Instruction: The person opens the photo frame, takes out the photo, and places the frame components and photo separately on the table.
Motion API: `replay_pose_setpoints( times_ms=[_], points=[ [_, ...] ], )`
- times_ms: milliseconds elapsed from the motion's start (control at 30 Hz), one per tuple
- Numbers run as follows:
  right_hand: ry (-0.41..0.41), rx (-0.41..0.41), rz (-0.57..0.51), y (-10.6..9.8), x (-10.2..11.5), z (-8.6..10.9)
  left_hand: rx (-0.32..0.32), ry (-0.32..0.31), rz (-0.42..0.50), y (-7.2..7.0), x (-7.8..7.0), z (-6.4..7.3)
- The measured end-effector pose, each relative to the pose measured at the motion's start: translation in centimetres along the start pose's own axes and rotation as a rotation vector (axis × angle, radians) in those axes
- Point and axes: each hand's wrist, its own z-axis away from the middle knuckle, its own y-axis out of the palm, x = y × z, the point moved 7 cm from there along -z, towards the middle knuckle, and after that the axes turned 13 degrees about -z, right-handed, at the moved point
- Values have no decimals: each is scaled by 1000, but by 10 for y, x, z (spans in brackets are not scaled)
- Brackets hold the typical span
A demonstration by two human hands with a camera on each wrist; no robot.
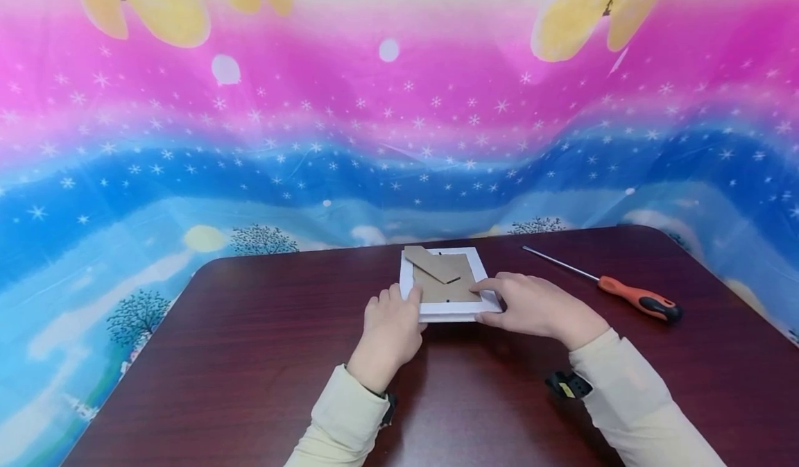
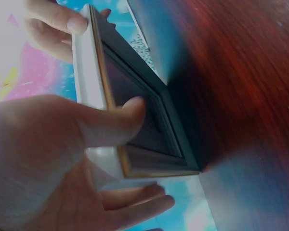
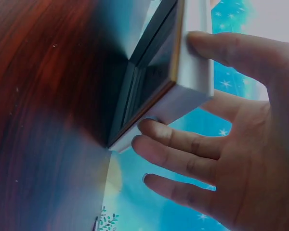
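Note:
A white picture frame [image 1: 447, 309] is held back side up, its near edge raised above the table and its far edge down at the tabletop. Its brown backing board [image 1: 431, 290] carries a folded stand leg [image 1: 431, 264]. My left hand [image 1: 390, 328] grips the near left corner; in the left wrist view its thumb [image 2: 118, 120] reaches under onto the dark front face [image 2: 135, 91]. My right hand [image 1: 533, 305] pinches the near right corner, thumb [image 3: 221, 48] against the near side, index finger on the back and the other fingers spread along the right side.
A screwdriver [image 1: 637, 299] with an orange and black handle lies on the dark red-brown table [image 1: 262, 356], right of the frame, its shaft pointing to the far edge. A printed pink and blue cloth [image 1: 349, 120] hangs behind the table.

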Motion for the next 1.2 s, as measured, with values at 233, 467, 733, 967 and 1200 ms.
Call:
replay_pose_setpoints(
  times_ms=[233,467,733,967,1200],
  points=[
    [-11,-49,18,-9,4,4,-73,-25,48,-12,4,0],
    [-104,-159,64,-17,8,4,-164,-43,83,-25,10,-2],
    [-192,-292,133,-33,18,6,-358,-41,112,-42,17,-2],
    [-198,-305,156,-42,25,10,-479,-9,136,-54,19,1],
    [-212,-313,137,-50,30,13,-507,-11,144,-66,23,4]
  ],
)
